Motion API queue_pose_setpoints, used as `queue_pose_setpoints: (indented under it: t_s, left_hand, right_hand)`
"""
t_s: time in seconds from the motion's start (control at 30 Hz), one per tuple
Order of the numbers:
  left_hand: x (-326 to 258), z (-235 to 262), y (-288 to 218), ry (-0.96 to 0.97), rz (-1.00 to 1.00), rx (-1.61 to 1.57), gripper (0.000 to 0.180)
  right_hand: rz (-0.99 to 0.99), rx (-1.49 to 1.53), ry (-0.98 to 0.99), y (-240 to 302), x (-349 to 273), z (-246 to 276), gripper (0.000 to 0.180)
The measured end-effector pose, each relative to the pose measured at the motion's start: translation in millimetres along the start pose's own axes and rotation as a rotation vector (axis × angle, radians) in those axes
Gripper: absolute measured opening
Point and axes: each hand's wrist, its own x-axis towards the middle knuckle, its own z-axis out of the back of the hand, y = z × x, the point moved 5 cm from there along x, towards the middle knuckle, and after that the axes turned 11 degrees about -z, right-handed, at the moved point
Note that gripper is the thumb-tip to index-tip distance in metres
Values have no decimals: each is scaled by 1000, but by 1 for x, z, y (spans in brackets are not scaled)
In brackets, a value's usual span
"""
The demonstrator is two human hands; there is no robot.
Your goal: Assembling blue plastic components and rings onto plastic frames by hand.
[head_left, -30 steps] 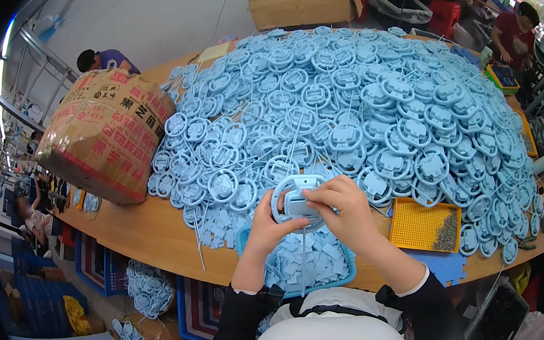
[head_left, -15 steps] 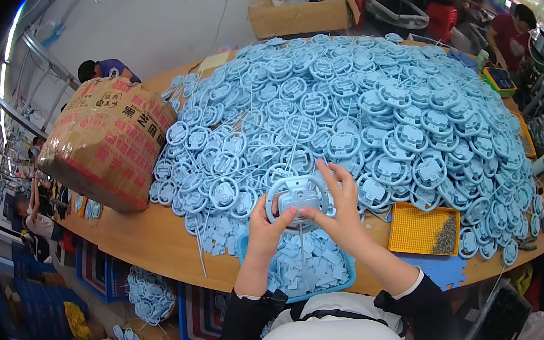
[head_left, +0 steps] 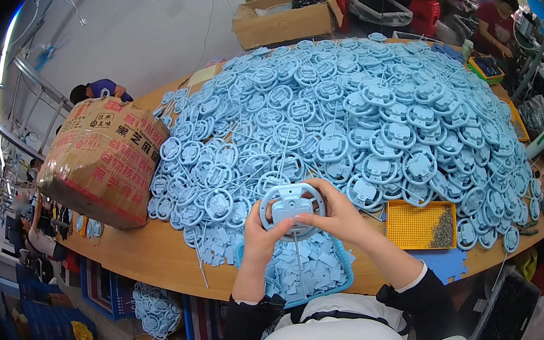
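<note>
Between my two hands is a light-blue toy steering wheel [head_left: 292,204], held by its rim over a tray, with a thin rod hanging below it. My left hand [head_left: 263,231] grips the left side, thumb across the lower middle. My right hand [head_left: 331,211] has its fingers around the upper right rim and its thumb on the hub. Under the wheel, the light-blue tray [head_left: 349,274] holds many small flat light-blue plates [head_left: 314,267]. Beyond my hands spreads a big heap of similar wheels [head_left: 360,113], many with rods.
A yellow tray [head_left: 407,227] with small metal parts, probably screws [head_left: 442,230], sits right of my hands on a blue mat [head_left: 444,260]. On the left stands a large taped carton [head_left: 99,166]. An open cardboard box [head_left: 289,26] is at the back. Another person [head_left: 496,28] sits far right.
The wheel in my hands has tipped so that its face shows more fully. My right fingers, raised before, now wrap the upper right rim. The whole view has shifted slightly.
</note>
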Motion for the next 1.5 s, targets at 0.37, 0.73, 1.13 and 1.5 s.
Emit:
queue_pose_setpoints:
  t_s: [0.37, 0.73, 1.13, 1.5]
  left_hand:
    - [1, 7, 26, -22, 31, 134, 26]
    - [-6, 51, 52, 20, 214, 215, 21]
    - [-31, 89, 60, -141, 316, 265, 15]
    - [-32, 105, 71, -144, 296, 265, 14]
  right_hand:
    - [-156, -12, -122, -17, -3, 4, 61]
    - [-178, -336, -784, -49, 25, 178, 63]
    - [-135, -753, -940, -28, 169, 348, 66]
    - [-292, -1368, -812, -70, 173, 339, 60]
